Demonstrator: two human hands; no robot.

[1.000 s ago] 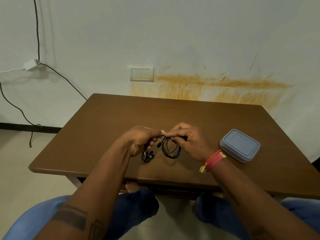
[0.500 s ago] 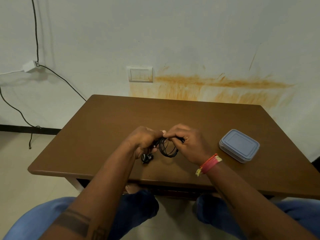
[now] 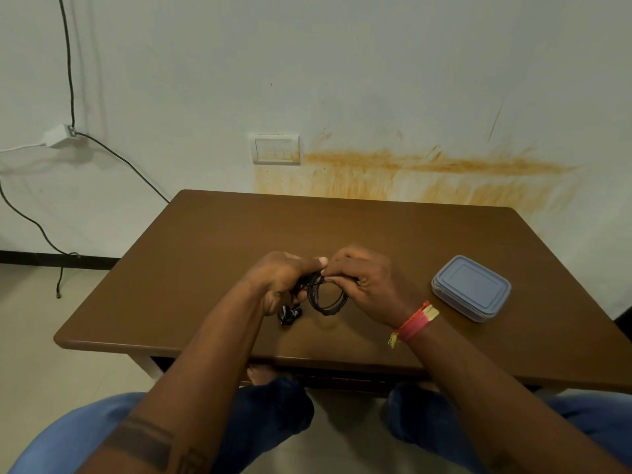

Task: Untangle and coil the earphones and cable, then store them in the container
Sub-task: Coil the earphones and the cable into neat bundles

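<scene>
A black cable coil (image 3: pixel 326 299) hangs between both hands just above the brown table (image 3: pixel 205 268). My left hand (image 3: pixel 282 280) curls round the coil's left side, thumb pressed toward the right fingers. My right hand (image 3: pixel 367 283) pinches the top of the coil with its fingertips. The black earbuds (image 3: pixel 290 314) dangle below my left hand, touching the table. A blue lidded container (image 3: pixel 471 287) sits shut on the table to the right of my right hand.
The table's near edge runs just in front of my knees. A wall socket (image 3: pixel 276 149) and an adapter (image 3: pixel 58 135) with trailing wires are on the wall behind.
The hands have drawn closer together. The loose plug end seen earlier is now gathered into the coil, which looks thicker.
</scene>
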